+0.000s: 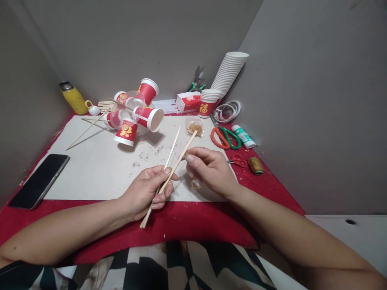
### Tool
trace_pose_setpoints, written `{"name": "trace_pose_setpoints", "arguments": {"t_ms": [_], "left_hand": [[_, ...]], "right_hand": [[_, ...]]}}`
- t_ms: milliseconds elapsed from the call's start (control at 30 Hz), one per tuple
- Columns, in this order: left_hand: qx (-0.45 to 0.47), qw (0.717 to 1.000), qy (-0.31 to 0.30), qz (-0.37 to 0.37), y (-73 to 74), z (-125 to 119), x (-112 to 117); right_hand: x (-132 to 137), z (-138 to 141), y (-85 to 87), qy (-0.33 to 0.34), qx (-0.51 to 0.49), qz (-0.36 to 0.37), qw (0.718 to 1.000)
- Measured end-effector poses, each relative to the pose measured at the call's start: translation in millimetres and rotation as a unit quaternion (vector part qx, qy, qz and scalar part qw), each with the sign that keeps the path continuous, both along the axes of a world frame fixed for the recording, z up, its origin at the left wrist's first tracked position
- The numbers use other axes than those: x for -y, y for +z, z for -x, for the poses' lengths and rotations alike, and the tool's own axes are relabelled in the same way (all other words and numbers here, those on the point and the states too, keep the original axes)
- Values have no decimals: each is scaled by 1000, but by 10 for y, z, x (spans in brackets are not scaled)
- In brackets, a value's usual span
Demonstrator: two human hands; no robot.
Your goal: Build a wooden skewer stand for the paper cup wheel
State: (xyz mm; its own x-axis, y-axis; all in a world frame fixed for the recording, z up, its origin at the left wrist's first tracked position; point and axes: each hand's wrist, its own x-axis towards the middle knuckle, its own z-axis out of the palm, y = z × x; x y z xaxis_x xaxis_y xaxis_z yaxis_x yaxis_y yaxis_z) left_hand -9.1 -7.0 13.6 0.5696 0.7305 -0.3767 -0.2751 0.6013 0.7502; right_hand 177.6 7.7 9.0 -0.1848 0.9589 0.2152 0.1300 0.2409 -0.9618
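Sticks (179, 160) are clasped in curled left hand (148, 187) over pale sheet's (99, 169) near edge; right hand (208, 169) is half curled, fingertips placed at one stick, grip can't be confirmed.

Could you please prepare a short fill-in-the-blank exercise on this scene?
1. The ____ hand closes around the wooden sticks, while the right hand is at their upper part.
2. The leaning bottle at the back has a ____ body.
3. The large scissors have one green handle loop and one ____ loop.
4. The tall stack of cups tilts toward the ____ side of the picture.

Missing words: left; yellow; orange; right.
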Motion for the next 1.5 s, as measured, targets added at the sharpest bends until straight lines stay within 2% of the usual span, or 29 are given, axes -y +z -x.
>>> {"name": "trace_pose_setpoints", "arguments": {"t_ms": [133,333,467,600,733,1033,1267,1333,1400,1500], "left_hand": [[-2,1000,-2,-1,-11,2,1],[0,1000,-9,-1,-20,8,1],[24,999,-38,14,13,25,12],[63,994,-83,45,89,55,32],[80,988,-110,71,112,71,43],[34,997,-69,1,103,36,-6],[49,997,-62,-12,85,37,18],[50,997,-59,-12,92,36,28],[52,997,-58,-21,115,42,40],[56,996,-56,-51,159,58,55]], "right_hand": [[-2,3,22,10,-13,23,1000],[27,39,-48,0,-32,25,999],[35,44,-33,5,-30,19,999],[71,8,28,-8,30,-82,996],[105,-14,51,-36,109,-176,978],[57,-38,-25,-75,194,-293,933],[25,-84,-39,-85,255,-411,871],[-3,-98,-40,-88,268,-426,860],[-56,-127,-45,-103,274,-416,861],[-158,-190,-51,-156,241,-344,894]]}}
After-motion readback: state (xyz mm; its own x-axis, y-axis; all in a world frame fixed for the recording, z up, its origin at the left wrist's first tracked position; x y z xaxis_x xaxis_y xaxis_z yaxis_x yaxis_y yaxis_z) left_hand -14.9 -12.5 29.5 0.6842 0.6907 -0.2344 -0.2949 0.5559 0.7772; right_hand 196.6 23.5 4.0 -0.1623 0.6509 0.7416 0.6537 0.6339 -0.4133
